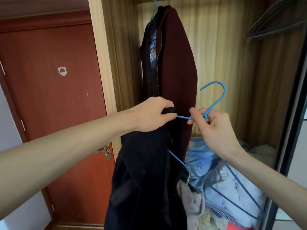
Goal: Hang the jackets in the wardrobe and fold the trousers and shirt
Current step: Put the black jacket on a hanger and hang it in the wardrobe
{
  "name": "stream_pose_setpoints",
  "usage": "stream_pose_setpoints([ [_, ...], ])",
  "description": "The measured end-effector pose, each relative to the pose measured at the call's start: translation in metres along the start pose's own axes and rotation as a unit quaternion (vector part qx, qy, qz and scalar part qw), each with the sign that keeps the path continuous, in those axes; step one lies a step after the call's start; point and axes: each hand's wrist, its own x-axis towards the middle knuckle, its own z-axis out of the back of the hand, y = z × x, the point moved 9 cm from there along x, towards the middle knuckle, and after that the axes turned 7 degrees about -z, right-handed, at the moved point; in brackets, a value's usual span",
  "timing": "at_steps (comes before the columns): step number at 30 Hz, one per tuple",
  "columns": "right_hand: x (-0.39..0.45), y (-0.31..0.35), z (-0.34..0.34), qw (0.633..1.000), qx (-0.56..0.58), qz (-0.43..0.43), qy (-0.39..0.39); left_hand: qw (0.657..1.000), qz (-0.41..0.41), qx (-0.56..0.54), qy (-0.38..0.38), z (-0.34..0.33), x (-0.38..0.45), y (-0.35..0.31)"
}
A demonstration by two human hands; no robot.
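The bunched top of the dark navy button-front jacket [142,176] is buried inside the left hand [152,113], and its hem runs off the bottom edge. The thin blue wire hanger [214,103] held by the right hand [214,128] has one arm vanishing under that jacket — how far it reaches inside cannot be told. The maroon zip-up jacket [176,67] hangs on a second blue hanger [153,12] whose hook is cut off at the top edge. The heap of pale blue and grey clothes [221,185] is too rumpled to tell garments apart.
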Motion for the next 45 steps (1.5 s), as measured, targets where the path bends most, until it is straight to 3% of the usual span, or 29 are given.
stream_pose_setpoints([
  [3,-0.012,-0.011,-0.002,0.999,0.039,-0.004,-0.031,1.0,-0.025,-0.019,-0.003,-0.011,-0.012,0.004],
  [7,-0.014,-0.013,0.0,0.996,0.069,-0.001,-0.056,0.969,-0.065,0.205,-0.125,0.003,-0.028,0.015],
  [12,-0.009,-0.01,-0.001,0.996,0.082,-0.005,-0.046,0.934,-0.109,0.318,-0.125,0.004,-0.019,0.022],
  [15,-0.006,-0.013,0.0,0.995,0.089,-0.03,-0.027,0.955,-0.125,0.258,-0.077,-0.006,-0.006,0.03],
  [18,0.008,-0.017,-0.001,0.99,0.104,-0.072,0.057,0.977,-0.114,0.165,-0.068,-0.017,-0.001,0.041],
  [20,0.022,-0.027,-0.004,0.966,0.149,-0.121,0.17,0.98,-0.115,0.125,-0.106,-0.018,0.0,0.042],
  [23,0.022,-0.064,-0.008,0.863,0.264,-0.245,0.353,0.982,-0.097,0.067,-0.145,-0.019,0.002,0.051],
  [25,0.013,-0.099,0.0,0.814,0.287,-0.29,0.413,0.983,-0.078,0.045,-0.163,-0.019,0.001,0.058],
  [27,0.001,-0.137,0.005,0.79,0.291,-0.308,0.442,0.978,-0.05,0.007,-0.202,-0.012,-0.002,0.066],
  [29,-0.008,-0.165,-0.004,0.814,0.233,-0.28,0.451,0.967,-0.018,-0.047,-0.249,-0.003,-0.005,0.074],
  [32,-0.014,-0.17,-0.046,0.899,0.092,-0.16,0.396,0.958,0.002,-0.106,-0.267,-0.001,0.0,0.076],
  [35,-0.018,-0.162,-0.1,0.935,-0.006,-0.04,0.352,0.955,0.004,-0.136,-0.264,-0.006,0.009,0.066],
  [39,-0.018,-0.199,-0.132,0.932,-0.155,-0.014,0.327,0.953,0.014,-0.125,-0.276,-0.004,0.009,0.063],
  [41,-0.013,-0.213,-0.131,0.929,-0.173,-0.001,0.327,0.954,0.03,-0.114,-0.275,-0.003,0.004,0.066],
  [45,0.009,-0.218,-0.105,0.919,-0.002,-0.04,0.393,0.958,0.079,-0.088,-0.263,-0.005,-0.014,0.08],
])
